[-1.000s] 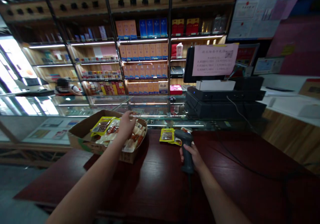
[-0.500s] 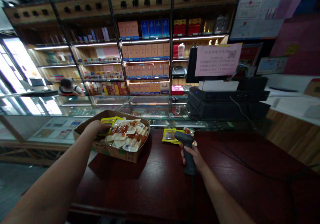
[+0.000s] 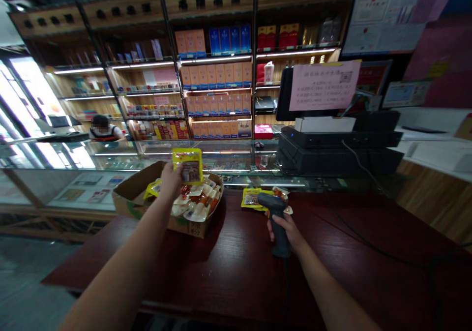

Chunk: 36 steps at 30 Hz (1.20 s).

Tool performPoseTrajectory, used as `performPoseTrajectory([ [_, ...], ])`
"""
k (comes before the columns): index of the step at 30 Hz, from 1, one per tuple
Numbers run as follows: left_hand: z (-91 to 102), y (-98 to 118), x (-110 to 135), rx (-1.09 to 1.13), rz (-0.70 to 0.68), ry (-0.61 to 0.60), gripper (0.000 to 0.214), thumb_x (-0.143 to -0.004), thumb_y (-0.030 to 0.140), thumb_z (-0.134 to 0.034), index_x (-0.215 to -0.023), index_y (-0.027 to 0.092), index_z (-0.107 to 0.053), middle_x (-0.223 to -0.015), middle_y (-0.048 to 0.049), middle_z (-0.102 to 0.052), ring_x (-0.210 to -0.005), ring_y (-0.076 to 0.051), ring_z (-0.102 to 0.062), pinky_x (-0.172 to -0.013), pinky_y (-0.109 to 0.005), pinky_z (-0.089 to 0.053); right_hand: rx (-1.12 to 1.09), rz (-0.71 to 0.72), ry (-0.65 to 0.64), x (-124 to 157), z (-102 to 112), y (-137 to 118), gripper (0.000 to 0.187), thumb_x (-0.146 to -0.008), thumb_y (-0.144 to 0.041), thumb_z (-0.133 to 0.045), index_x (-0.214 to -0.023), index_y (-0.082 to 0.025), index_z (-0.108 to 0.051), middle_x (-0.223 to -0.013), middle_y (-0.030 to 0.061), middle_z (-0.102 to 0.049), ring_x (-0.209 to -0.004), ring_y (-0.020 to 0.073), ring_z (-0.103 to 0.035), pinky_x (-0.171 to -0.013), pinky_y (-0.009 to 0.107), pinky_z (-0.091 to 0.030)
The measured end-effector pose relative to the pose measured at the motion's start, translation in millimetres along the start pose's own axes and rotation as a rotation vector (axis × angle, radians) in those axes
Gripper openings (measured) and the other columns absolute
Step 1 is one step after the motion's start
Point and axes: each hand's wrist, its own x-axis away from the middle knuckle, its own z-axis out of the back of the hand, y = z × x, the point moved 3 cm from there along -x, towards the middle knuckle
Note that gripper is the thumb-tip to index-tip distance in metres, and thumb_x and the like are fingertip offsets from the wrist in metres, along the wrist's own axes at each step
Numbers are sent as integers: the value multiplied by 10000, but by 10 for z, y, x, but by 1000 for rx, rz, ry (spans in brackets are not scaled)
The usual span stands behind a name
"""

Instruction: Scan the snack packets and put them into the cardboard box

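Observation:
My left hand [image 3: 170, 179] is closed on a yellow snack packet [image 3: 188, 165] and holds it up above a cardboard box [image 3: 133, 198]. The box stands on the dark red counter [image 3: 236, 267] and is full of several sealed snack packets [image 3: 197, 203]. My right hand [image 3: 285, 227] grips a dark handheld barcode scanner [image 3: 275, 219] upright on the counter, with its cable trailing toward me. Just beyond the scanner lie a few yellow packets [image 3: 251, 198] flat on the counter.
A black cash register and monitor [image 3: 332, 134] with a pink notice stand at the back right, and a cable runs over the counter. A glass display case [image 3: 110, 164] lies behind the box. Shelves of boxed goods fill the wall. A person [image 3: 103, 129] sits far left.
My left hand went from the box's middle to its left side, took a yellow packet and lifted it above the box. My right hand stayed on the scanner.

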Motion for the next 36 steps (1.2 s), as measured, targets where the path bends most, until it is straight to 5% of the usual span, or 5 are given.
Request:
performPoseTrajectory([
  [6, -952, -376, 951, 633, 362, -236, 249, -672, 291, -615, -855, 191, -479, -743, -3, -617, -600, -130, -596, -564, -277, -498, -27, 2, -46, 35, -18, -11, 360, -700, -410, -652, -925, -144, -560, -570, -3, -614, -383, 112, -552, -381, 216, -433],
  [13, -1526, -797, 1407, 846, 369, -352, 430, -627, 257, -665, -1014, 194, -488, -961, -53, -627, -781, -140, -616, -680, -274, -497, 57, -32, -87, 50, -61, 0, 380, -679, -426, -652, -904, -137, -553, -552, -5, -613, -374, 114, -554, -368, 205, -420],
  [19, -1552, -1123, 1369, 824, 329, -282, 488, -649, 275, -638, -1100, 217, -463, -1138, -87, -583, -901, -172, -610, -743, -315, -499, 196, -111, -149, 42, -96, 58, 385, -670, -440, -651, -888, -150, -523, -531, -24, -598, -366, 117, -545, -356, 209, -422],
  [29, -1605, -1139, 1368, 829, 311, -306, 497, -733, 249, -556, -1214, 223, -434, -1135, -121, -604, -948, -209, -621, -801, -371, -508, 219, -119, -172, 43, -113, 81, 360, -694, -440, -635, -872, -152, -514, -534, -26, -596, -370, 113, -543, -356, 205, -421],
  [36, -1547, -1108, 1391, 795, 368, -288, 413, -665, 268, -610, -1058, 214, -494, -1094, -79, -612, -863, -173, -630, -733, -349, -520, 180, -92, -118, 17, -84, 76, 391, -666, -439, -664, -882, -140, -536, -519, -21, -602, -368, 123, -556, -354, 205, -426],
])
